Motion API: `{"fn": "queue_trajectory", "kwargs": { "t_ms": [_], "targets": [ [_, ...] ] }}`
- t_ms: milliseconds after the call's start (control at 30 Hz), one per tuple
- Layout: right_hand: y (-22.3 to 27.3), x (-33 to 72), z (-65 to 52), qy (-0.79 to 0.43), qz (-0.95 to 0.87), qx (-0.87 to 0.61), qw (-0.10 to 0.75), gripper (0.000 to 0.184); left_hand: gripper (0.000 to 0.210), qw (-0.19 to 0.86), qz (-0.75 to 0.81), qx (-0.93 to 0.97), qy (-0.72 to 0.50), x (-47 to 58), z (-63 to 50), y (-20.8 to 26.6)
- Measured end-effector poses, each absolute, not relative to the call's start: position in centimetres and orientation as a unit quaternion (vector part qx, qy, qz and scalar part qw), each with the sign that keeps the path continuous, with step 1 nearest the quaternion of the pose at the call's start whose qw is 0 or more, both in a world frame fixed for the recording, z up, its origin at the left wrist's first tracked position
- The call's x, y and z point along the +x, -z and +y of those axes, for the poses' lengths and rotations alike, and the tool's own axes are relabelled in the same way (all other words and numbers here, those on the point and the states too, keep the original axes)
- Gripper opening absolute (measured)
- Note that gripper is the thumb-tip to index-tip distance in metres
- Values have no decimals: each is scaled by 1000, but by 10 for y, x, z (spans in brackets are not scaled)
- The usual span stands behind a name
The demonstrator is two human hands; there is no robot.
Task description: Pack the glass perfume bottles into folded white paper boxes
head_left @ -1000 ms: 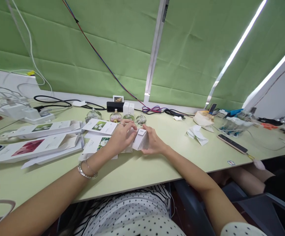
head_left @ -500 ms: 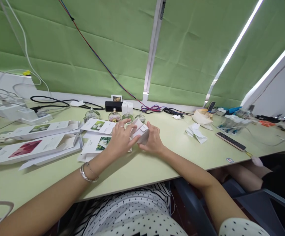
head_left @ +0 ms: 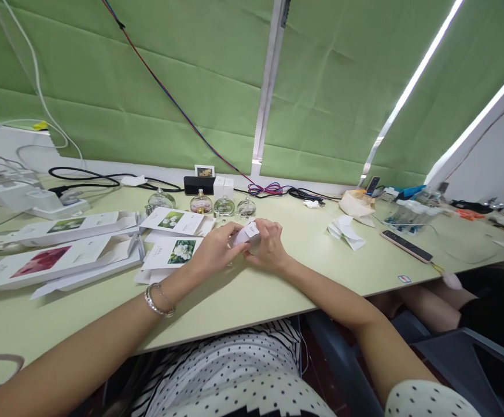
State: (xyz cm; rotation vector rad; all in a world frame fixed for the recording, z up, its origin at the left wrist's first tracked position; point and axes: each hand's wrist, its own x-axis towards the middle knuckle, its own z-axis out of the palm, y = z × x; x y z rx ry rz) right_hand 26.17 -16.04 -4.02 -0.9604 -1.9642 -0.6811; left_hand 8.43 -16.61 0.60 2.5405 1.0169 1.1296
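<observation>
Between my two hands is a small white box [head_left: 247,233], held just above the table with its labelled end tilted up. My left hand [head_left: 217,249] is closed on its left side, thumb toward the front. My right hand [head_left: 269,246] wraps round the right side, its fingers bent over the edge. Most of the box is hidden by my fingers. Behind it stand round glass perfume bottles [head_left: 224,206]. Flat white cartons with flower pictures [head_left: 173,222] lie just left of my left hand.
More flattened cartons [head_left: 47,260] spread over the left of the table [head_left: 321,278]. Two small white boxes [head_left: 223,188] and a dark block [head_left: 199,185] stand at the back. On the right are crumpled paper [head_left: 346,233] and a remote-like device [head_left: 407,246]. Another person's legs [head_left: 427,301] show beyond.
My left fingers have come down from above the box to its left side. My right fingers have curled over it, and the box now shows its labelled end more squarely.
</observation>
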Motion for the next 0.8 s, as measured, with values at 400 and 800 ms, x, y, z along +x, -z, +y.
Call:
{"fn": "queue_trajectory", "kwargs": {
  "t_ms": [400, 800],
  "targets": [
    [35, 284, -142, 246, -802, -412, 356, 88, 9, -11, 300, 864, -404, 87, -168, -5],
    [38, 363, -147, 187, -877, -400, 188, 28, 25, 30, 229, 951, -207, 104, -182, 10]
  ]
}}
